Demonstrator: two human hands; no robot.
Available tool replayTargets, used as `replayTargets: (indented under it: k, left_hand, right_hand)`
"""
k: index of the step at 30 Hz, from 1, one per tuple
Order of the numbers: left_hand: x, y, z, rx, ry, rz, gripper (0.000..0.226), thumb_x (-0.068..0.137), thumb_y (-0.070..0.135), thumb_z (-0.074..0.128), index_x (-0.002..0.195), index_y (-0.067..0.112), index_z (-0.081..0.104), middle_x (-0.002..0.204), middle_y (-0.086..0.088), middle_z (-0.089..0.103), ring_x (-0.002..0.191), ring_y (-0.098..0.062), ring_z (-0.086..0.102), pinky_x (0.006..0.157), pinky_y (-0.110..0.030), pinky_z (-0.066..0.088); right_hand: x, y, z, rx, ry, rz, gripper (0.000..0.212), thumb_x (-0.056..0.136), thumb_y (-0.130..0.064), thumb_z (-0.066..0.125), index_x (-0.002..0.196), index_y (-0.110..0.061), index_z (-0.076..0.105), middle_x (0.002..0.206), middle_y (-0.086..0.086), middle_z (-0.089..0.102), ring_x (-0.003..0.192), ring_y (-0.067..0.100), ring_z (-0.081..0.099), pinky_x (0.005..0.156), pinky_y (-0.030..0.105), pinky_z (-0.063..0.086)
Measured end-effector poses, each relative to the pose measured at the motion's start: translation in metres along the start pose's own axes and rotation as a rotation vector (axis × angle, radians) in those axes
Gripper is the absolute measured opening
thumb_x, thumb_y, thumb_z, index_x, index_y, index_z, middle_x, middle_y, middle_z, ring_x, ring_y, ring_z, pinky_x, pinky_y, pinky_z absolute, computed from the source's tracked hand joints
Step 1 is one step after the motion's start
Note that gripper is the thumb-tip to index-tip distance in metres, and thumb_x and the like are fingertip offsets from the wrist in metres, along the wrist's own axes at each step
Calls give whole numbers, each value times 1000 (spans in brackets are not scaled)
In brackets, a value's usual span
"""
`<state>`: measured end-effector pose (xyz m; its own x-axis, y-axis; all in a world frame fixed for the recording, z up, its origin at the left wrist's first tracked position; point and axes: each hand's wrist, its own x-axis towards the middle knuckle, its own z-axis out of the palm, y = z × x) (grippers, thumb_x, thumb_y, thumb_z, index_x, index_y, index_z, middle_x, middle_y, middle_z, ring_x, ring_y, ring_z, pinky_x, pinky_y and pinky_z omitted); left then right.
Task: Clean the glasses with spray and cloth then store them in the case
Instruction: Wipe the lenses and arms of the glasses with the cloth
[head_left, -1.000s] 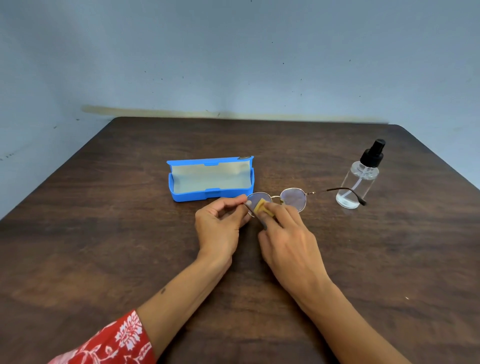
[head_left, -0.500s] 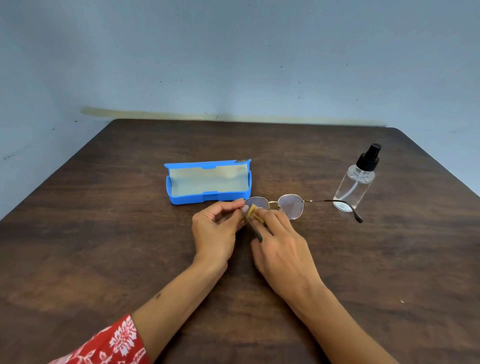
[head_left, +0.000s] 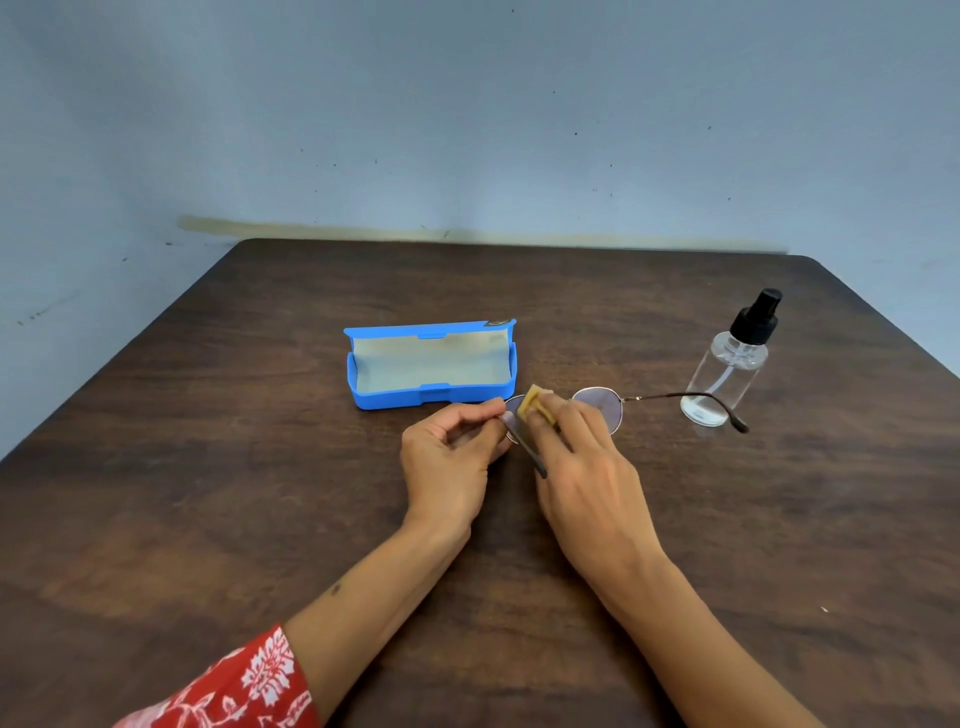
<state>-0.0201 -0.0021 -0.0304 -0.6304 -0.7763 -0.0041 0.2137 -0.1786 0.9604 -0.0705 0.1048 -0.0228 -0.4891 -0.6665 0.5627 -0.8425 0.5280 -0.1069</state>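
At the centre of the dark wood-grain worktop, the round wire-framed glasses are held between both hands, just in front of the blue glasses case. Left hand: fingers curled, thumb and forefinger pinching the frame at the outer edge of the left-side lens; grip closed on the glasses. Right hand: fingers curled over a small folded yellow cloth, pressing it against that same lens; grip closed on the cloth. The near temple arm of the glasses angles down between the two hands; the other temple arm extends to the right, its dark tip passing in front of the base of the spray bottle. The second lens shows uncovered, just right of the right hand's fingers. Case: lid open and upright, pale lining visible, nothing seen inside. Spray bottle: clear body, black pump top, upright, well to the right of the case and apart from both hands. A red sleeve with white floral print covers the left forearm at the bottom edge. Behind the worktop, a blue-grey wall.
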Motion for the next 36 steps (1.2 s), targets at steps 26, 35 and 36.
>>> replayTargets:
  k: [26,35,36]
  left_hand:
    - [-2,0,-1,-22,-41,-1,20,78,-6,68,81,14,74,82,-3,76,86,-16,71,76,-30,59]
    - [-1,-2,0,-21,-44,13,23,77,-7,69,78,16,75,81,-2,76,84,-13,71,75,-28,59]
    - [-1,-2,-1,-12,-44,15,24,77,-6,69,78,17,75,81,-2,76,85,-13,71,75,-28,59]
  right_hand:
    - [-1,5,4,-12,16,-17,30,77,-1,64,107,0,67,105,11,67,97,27,65,74,29,57]
    - [3,2,5,-29,30,5,27,80,-3,62,106,0,68,106,11,68,100,25,65,79,27,55]
    - [3,2,5,-32,21,41,30,77,-3,68,107,0,68,107,12,68,100,25,64,78,27,56]
